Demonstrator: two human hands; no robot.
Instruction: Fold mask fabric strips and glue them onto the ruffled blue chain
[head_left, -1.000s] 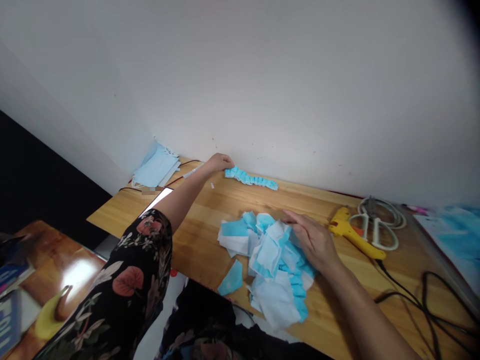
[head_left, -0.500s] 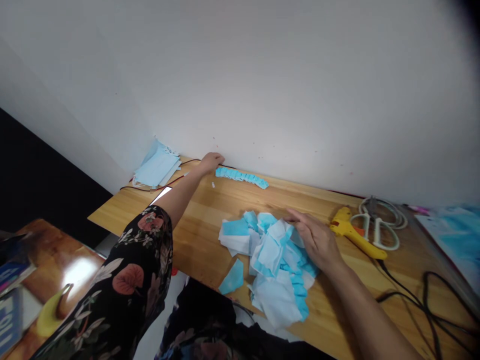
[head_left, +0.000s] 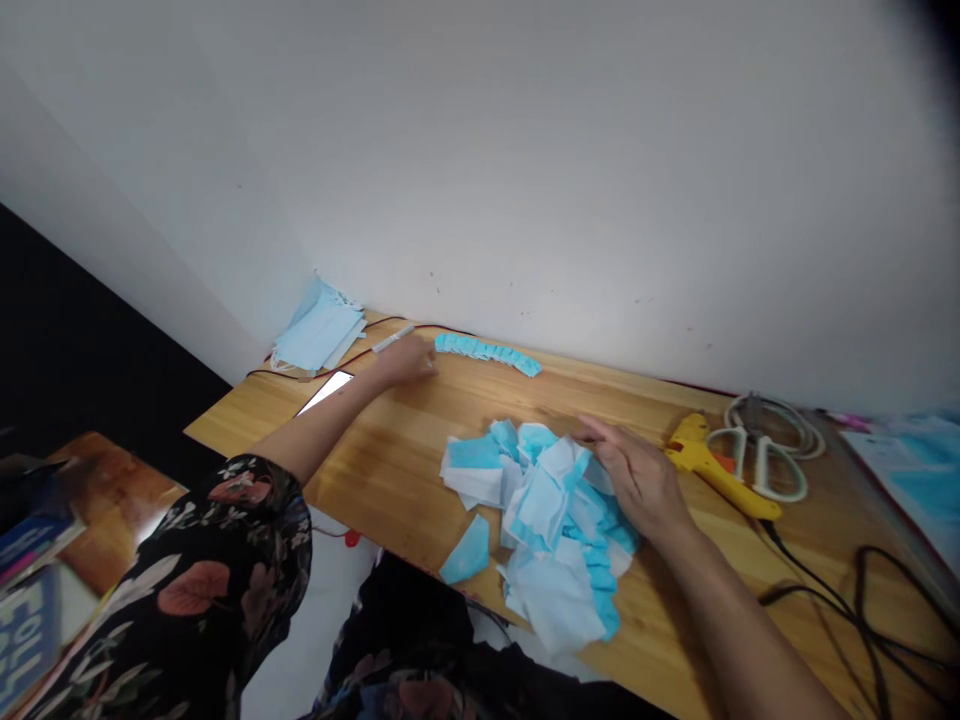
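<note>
My right hand [head_left: 637,478] lies flat with fingers stretched out on the right side of a heap of cut blue and white mask pieces [head_left: 544,520] in the middle of the wooden table [head_left: 405,470]. My left hand [head_left: 409,361] hovers low over the table near the wall, just left of a pleated blue strip [head_left: 487,352] and apart from it. Its fingers look loosely curled but are smeared. One loose blue scrap [head_left: 465,552] lies at the table's front edge.
A stack of whole blue masks [head_left: 319,335] leans in the far left corner, with a phone [head_left: 326,390] in front of it. A yellow glue gun [head_left: 716,470], scissors [head_left: 765,450] and black cables [head_left: 832,590] lie to the right. Books [head_left: 30,590] sit on a lower table at left.
My left hand slid the pleated strip a little left along the wall, let it go, and drew back toward me. My right hand stayed on the heap.
</note>
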